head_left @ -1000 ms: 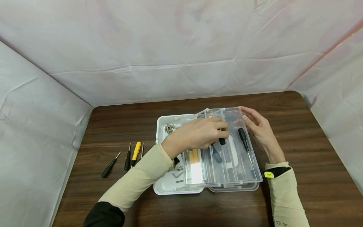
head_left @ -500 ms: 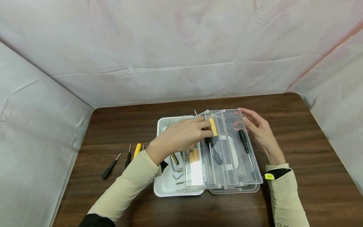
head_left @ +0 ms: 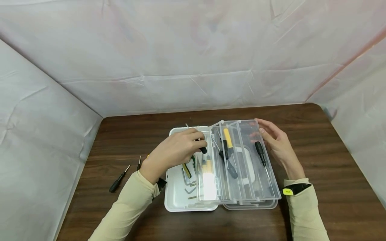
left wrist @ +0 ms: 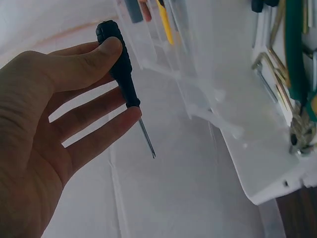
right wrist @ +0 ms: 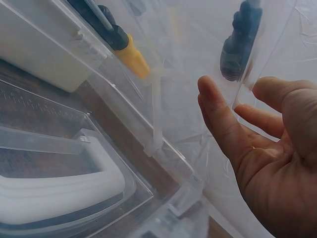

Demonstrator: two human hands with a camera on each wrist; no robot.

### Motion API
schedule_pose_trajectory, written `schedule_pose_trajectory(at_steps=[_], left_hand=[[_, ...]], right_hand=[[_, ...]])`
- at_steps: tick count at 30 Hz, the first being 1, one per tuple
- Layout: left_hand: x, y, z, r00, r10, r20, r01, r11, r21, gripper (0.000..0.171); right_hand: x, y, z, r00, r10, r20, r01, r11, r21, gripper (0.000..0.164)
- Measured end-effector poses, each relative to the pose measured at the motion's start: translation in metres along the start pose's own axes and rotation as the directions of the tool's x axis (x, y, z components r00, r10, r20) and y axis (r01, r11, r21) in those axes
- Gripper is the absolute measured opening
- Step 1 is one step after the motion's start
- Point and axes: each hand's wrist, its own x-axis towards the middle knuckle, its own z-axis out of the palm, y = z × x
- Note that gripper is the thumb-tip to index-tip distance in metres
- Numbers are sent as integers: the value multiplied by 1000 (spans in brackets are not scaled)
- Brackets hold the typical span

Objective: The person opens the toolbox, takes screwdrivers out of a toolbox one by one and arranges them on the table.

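Observation:
My left hand (head_left: 178,149) holds a black-handled screwdriver (left wrist: 124,74) between thumb and fingers, its thin metal shaft pointing away. In the head view that hand hovers over the white toolbox (head_left: 173,202), at the left side of the clear divided tray (head_left: 260,199). My right hand (head_left: 278,144) grips the tray's upper right edge, thumb in front and fingers showing through the plastic. A black screwdriver (head_left: 260,154) lies in the tray's right compartment. Further left in it are a yellow-handled screwdriver (head_left: 228,138) and dark-handled ones.
Hex keys (head_left: 190,190) and green-handled pliers (left wrist: 296,59) lie in the white box. Under the tray is a clear lid with a white handle (head_left: 248,165). One black screwdriver (head_left: 117,183) lies on the table at left; another (head_left: 139,164) is partly covered by my left arm.
My left hand has moved left from above the tray's middle to over the white box, carrying the black screwdriver. My right hand has stayed at the tray's edge.

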Motion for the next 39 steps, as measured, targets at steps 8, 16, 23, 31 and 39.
schedule_pose_trajectory(at_steps=[8,16,23,31,39], left_hand=[[-24,-9,2,991,-132,-3,132,991,-33,17],[-46,-17,4,980,-201,-2,201,979,-36,24],[-71,-21,7,976,-215,-22,215,976,-30,25],[-99,-24,13,971,-239,-24,237,970,-49,23],[-121,-25,21,967,-254,-2,253,966,-57,27]], right_hand=[[1,1,-3,1000,9,4,-9,1000,-10,44],[5,4,-5,1000,-7,14,7,1000,6,44],[7,7,-6,1000,-14,26,13,1000,25,44],[6,7,-6,1000,-8,22,8,1000,11,44],[7,8,-6,1000,-13,27,13,1000,11,44]])
